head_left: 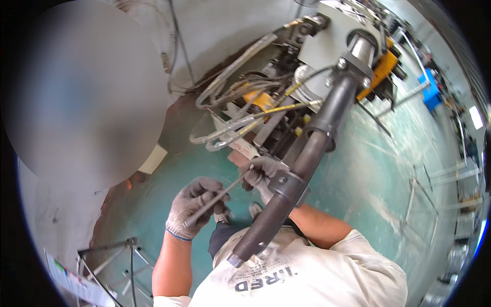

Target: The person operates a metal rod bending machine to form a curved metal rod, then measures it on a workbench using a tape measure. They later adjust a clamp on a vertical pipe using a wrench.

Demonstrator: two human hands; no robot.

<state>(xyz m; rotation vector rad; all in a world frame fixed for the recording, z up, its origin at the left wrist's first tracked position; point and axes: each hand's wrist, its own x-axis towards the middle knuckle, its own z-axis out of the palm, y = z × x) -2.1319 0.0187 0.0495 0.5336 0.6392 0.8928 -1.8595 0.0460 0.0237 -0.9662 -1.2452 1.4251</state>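
A thin grey metal rod [217,201] slants up and to the right between my two hands. My left hand [186,204], in a grey-white knit glove, is closed around its lower part, and the thicker near end sticks out below the fingers. At the rod's far tip, my right hand [263,173] has its gloved fingers curled in around it. Part of that hand and its wrist pass behind a long dark steel shaft [279,204]. Fixed on the shaft, right beside my right hand, is a clamp collar [285,184] with a bolt.
The shaft runs from a machine's bolted flange [353,66] down across my chest. Looped hydraulic hoses [225,130] and yellow parts lie beyond my hands. A metal frame stand [110,250] is at the lower left, a blue bin [431,90] at the far right. A blurred disc covers the upper left.
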